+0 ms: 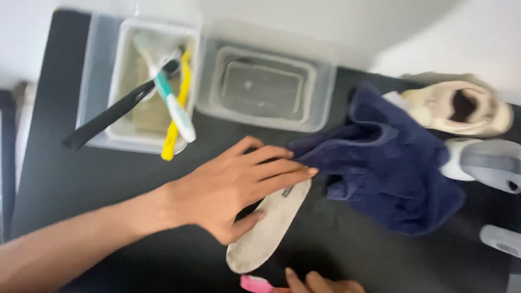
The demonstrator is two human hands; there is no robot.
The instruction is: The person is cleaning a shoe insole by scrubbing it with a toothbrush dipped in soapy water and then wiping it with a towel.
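While the black table [54,179] fills nearly the whole view, the biggest thing on it is a dark blue towel [388,168], bunched up on the right. Far across the table sit two clear plastic tubs: the left tub [100,81] holds a black-handled brush [108,116], a yellow brush [176,122] and a white-and-teal toothbrush [173,106], while the right tub [266,87] has nothing in it. At the far right there's a beige shoe [461,106], with a grey-and-white shoe [483,163] just nearer. Now the left hand [233,187] reaches in from the near left, fingers spread, resting on a worn beige insole [268,228], fingertips touching the towel's edge. At the near edge the right hand [320,283] barely shows, fingers wrapped on something pink [255,283].
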